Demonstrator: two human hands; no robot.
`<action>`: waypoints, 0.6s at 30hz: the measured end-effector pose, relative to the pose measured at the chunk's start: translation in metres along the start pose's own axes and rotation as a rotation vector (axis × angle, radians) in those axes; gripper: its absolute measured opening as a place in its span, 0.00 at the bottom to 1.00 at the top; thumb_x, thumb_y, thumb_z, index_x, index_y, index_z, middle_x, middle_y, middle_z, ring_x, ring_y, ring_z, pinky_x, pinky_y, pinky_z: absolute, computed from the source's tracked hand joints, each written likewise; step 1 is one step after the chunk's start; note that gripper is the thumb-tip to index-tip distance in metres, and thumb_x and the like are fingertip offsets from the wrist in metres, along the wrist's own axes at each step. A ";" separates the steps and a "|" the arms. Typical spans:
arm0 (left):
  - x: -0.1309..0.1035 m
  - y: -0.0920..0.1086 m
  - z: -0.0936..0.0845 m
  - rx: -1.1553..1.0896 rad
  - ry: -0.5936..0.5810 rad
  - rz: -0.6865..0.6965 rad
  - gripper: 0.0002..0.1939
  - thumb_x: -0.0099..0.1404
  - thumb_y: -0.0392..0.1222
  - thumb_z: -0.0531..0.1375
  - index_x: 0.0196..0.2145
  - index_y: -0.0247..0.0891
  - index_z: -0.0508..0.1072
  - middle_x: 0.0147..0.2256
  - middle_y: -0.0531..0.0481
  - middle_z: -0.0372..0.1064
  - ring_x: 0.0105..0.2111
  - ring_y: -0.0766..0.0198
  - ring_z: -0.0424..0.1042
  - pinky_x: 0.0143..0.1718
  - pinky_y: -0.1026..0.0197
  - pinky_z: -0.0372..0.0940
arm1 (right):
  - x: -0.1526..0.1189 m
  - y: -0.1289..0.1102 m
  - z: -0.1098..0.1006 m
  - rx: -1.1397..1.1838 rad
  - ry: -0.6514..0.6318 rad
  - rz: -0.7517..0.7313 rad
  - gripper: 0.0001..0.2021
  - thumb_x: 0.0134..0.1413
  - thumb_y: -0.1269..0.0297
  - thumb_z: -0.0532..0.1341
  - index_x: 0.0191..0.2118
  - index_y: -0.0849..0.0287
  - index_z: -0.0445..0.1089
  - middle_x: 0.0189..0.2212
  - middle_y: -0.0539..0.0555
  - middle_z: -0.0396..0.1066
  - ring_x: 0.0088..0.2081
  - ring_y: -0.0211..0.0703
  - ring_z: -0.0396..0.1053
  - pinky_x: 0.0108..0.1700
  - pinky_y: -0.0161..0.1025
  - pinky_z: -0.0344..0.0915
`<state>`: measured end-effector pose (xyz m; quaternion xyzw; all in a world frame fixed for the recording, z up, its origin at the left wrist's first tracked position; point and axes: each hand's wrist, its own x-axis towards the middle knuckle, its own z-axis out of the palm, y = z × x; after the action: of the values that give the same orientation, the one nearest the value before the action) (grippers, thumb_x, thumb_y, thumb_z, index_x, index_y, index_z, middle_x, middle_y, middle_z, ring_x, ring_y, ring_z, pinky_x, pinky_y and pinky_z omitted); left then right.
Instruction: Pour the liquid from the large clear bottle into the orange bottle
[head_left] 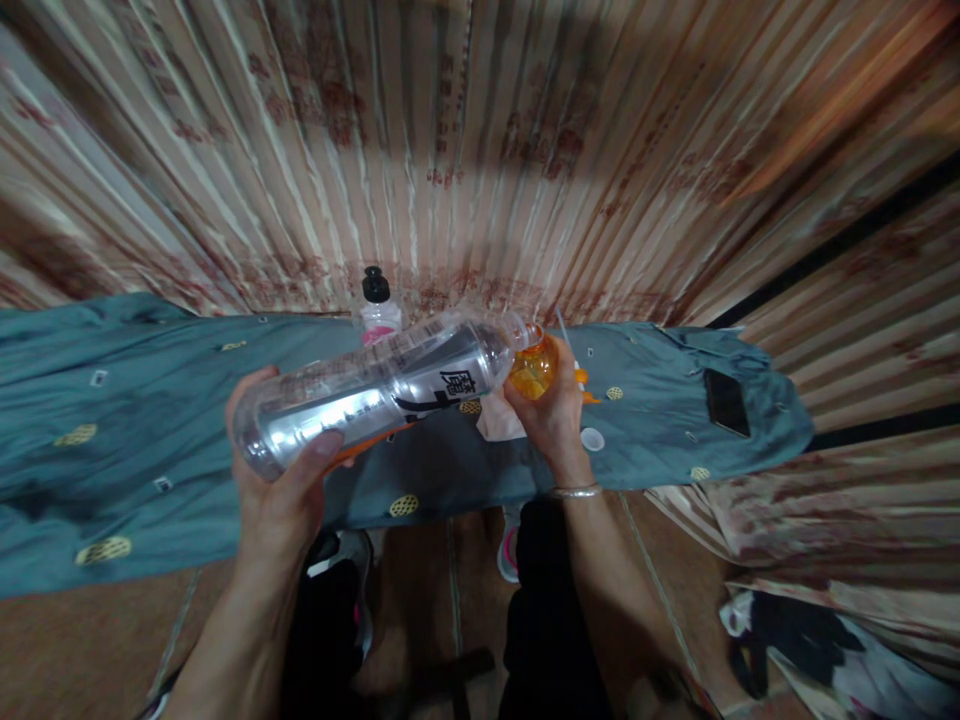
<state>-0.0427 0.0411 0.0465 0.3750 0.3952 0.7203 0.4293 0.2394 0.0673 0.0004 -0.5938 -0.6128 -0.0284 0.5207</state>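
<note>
My left hand grips the base of a large clear plastic bottle with black lettering, tipped almost level. Its open mouth points right and meets the rim of a small glass holding orange liquid. My right hand holds that glass above the teal cloth, with a thin straw or stick rising behind it. A metal bangle sits on my right wrist.
A teal cloth with yellow patches covers the table. On it stand a small bottle with a black cap, a white bottle cap, a crumpled tissue and a dark phone. Patterned curtains hang behind; my legs show below.
</note>
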 end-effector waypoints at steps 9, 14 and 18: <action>0.001 0.000 0.001 -0.034 0.055 -0.042 0.42 0.31 0.41 0.83 0.47 0.50 0.79 0.39 0.51 0.73 0.34 0.59 0.72 0.13 0.66 0.71 | -0.001 -0.002 0.001 -0.024 0.012 -0.004 0.37 0.53 0.59 0.71 0.67 0.55 0.60 0.58 0.62 0.76 0.57 0.56 0.77 0.57 0.56 0.78; -0.001 0.000 0.000 -0.033 0.052 -0.043 0.42 0.32 0.41 0.83 0.48 0.49 0.80 0.40 0.50 0.74 0.34 0.59 0.72 0.13 0.67 0.71 | -0.001 -0.002 0.002 -0.032 0.006 0.007 0.37 0.53 0.60 0.70 0.67 0.56 0.59 0.58 0.62 0.75 0.57 0.56 0.77 0.59 0.57 0.77; 0.001 -0.002 -0.001 -0.029 0.064 -0.031 0.43 0.29 0.42 0.83 0.48 0.48 0.81 0.39 0.50 0.74 0.34 0.58 0.72 0.12 0.66 0.70 | -0.001 -0.002 0.002 -0.029 -0.002 0.016 0.37 0.53 0.60 0.69 0.67 0.56 0.59 0.59 0.62 0.75 0.57 0.56 0.77 0.58 0.57 0.78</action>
<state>-0.0435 0.0425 0.0447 0.3395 0.4041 0.7307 0.4331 0.2366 0.0670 0.0003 -0.6061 -0.6081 -0.0327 0.5116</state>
